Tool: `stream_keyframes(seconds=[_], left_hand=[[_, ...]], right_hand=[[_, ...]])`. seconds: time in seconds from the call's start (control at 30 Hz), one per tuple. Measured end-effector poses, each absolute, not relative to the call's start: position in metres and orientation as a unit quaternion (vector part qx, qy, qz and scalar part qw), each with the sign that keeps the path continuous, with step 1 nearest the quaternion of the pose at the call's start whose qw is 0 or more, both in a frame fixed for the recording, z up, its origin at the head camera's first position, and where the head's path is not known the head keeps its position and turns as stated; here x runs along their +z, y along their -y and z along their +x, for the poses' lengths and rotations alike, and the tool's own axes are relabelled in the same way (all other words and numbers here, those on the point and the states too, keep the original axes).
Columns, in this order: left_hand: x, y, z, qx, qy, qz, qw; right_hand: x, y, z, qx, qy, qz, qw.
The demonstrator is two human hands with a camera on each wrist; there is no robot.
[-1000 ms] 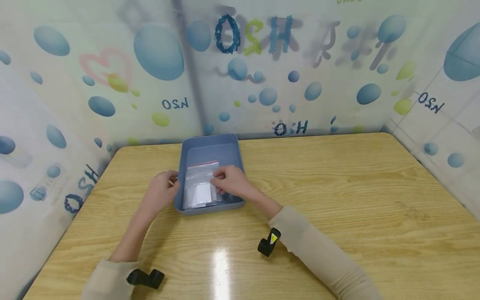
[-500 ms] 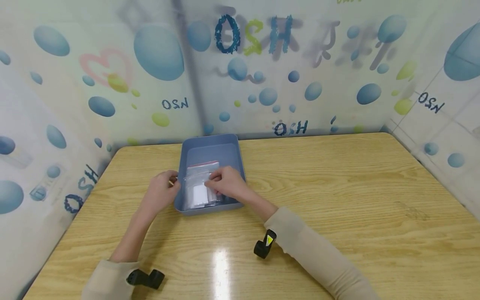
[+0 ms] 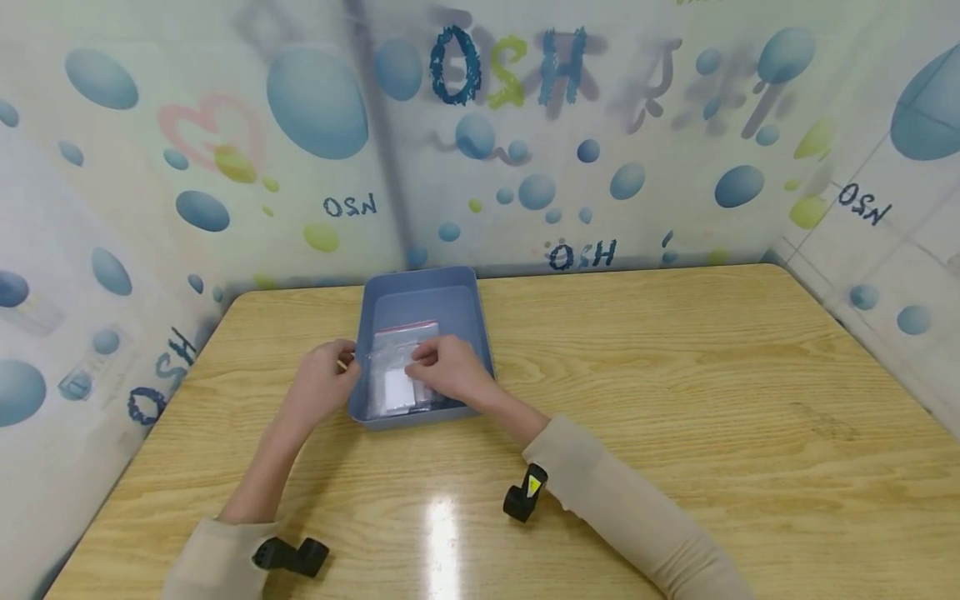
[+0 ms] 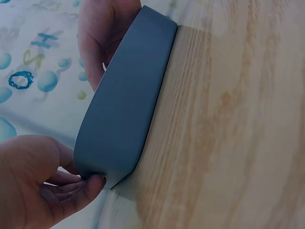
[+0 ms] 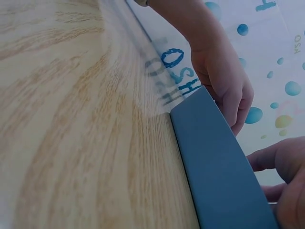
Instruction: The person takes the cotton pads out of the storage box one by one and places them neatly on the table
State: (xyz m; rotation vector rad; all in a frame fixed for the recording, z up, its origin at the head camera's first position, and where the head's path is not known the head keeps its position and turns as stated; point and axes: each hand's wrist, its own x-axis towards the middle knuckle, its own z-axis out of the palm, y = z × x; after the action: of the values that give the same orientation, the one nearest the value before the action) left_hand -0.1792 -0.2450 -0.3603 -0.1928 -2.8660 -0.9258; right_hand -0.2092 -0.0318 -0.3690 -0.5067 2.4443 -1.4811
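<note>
A blue-grey tray (image 3: 423,287) lies at the back left of the wooden table. Clear zip bags (image 3: 384,367) lie in its near half, the topmost edge carrying a red strip; a white rectangle (image 3: 399,392) shows through the plastic. My left hand (image 3: 322,382) grips the tray's left wall, thumb and fingers at its rim, as the left wrist view also shows at the tray's corner (image 4: 109,157). Over the bags, my right hand (image 3: 453,368) bends its thumb and index finger at their right side. I cannot tell whether it pinches one; the tray wall (image 5: 219,167) hides its fingertips in the right wrist view.
The wooden table (image 3: 675,400) extends to the right of the tray and towards me. A patterned wall sheet (image 3: 637,125) stands right behind the tray. Black wrist cameras (image 3: 292,557) sit on both beige sleeves (image 3: 622,492).
My right hand has shifted slightly left and towards me over the bags. The white rectangle has slid a little left with the plastic. My left hand and the tray have stayed put.
</note>
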Motion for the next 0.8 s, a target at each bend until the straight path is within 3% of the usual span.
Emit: stream_keyframes(seconds=[0.8], left_hand=[[-0.3600, 0.2453, -0.1790, -0.310, 0.947, -0.064, 0.058]], right_hand=[[-0.3727, 0.0355, -0.2066, -0.527, -0.825, -0.172, 0.109]])
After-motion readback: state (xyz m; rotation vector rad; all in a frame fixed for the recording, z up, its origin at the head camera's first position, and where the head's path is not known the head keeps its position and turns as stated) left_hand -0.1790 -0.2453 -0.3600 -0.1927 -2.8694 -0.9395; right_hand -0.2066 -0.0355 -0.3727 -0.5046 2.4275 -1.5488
